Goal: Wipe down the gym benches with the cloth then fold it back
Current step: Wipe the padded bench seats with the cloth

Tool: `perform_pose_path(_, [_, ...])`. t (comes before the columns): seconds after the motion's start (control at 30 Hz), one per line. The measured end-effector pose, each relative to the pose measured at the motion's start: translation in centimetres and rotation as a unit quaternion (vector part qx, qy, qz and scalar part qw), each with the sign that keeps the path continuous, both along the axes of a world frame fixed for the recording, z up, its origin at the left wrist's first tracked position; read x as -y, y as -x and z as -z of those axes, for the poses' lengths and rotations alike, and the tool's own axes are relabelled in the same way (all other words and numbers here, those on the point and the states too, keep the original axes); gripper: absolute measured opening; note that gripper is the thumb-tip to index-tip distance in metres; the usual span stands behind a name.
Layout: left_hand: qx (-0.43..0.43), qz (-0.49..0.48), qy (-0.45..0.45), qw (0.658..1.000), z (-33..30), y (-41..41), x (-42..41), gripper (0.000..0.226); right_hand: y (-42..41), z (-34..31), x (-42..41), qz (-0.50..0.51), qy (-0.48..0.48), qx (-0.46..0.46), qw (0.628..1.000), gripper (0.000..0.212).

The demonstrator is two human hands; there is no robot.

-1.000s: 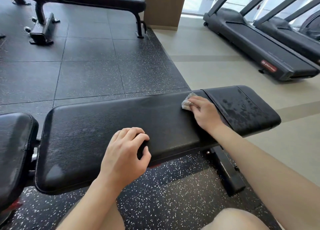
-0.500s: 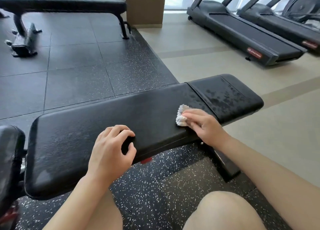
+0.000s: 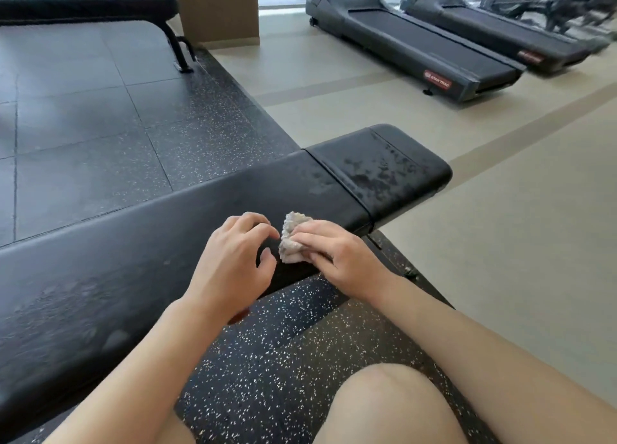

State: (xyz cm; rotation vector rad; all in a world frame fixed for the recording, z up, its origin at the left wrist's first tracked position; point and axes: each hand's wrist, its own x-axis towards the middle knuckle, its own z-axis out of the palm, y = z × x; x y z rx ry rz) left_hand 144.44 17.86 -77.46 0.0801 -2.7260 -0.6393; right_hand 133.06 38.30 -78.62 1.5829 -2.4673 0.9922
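Head view: my right hand grips the cloth, a crumpled pale grey wad, w/ fingers curled over it, pressing it on the black counter near its front edge. Left hand just beside, fingers loosely curled, holding nothing, fingertips on the pad. Wet streaks on the counter's far end; treadmills beyond.

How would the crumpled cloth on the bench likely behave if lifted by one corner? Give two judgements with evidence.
Probably floppy: the cloth is bunched into soft folds under the right hand, so it would likely unfurl and hang. Probably light: it is small and fingers alone hold it on the bench. It seems unlikely to roll.
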Motion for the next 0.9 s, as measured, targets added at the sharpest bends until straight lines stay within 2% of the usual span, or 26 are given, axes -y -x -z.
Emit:
perform_pose_path(0.2, [0.003,0.005,0.020,1.000,1.8,-0.3,1.7,0.027,7.4,-1.0,-0.9,0.077,-0.019,-0.008,0.997,0.028])
perform_pose_path(0.4, [-0.015,-0.004,0.033,0.999,2.3,-0.4,1.4,0.026,12.3,-1.9,5.3,0.114,-0.055,0.004,0.992,0.030])
perform_pose_path(0.57, [-0.025,-0.007,0.037,0.999,2.3,-0.4,1.4,0.025,15.1,-2.0,11.5,0.151,-0.065,0.050,0.985,0.022])
perform_pose_path(0.73, [-0.029,-0.009,0.039,0.999,2.4,-0.3,1.4,0.025,12.3,-2.0,13.1,0.183,-0.043,0.021,0.982,0.025])
perform_pose_path(0.9, [-0.033,-0.007,0.032,0.999,2.4,-0.5,1.5,0.028,4.6,-1.0,8.7,0.061,-0.023,0.036,0.997,0.033])
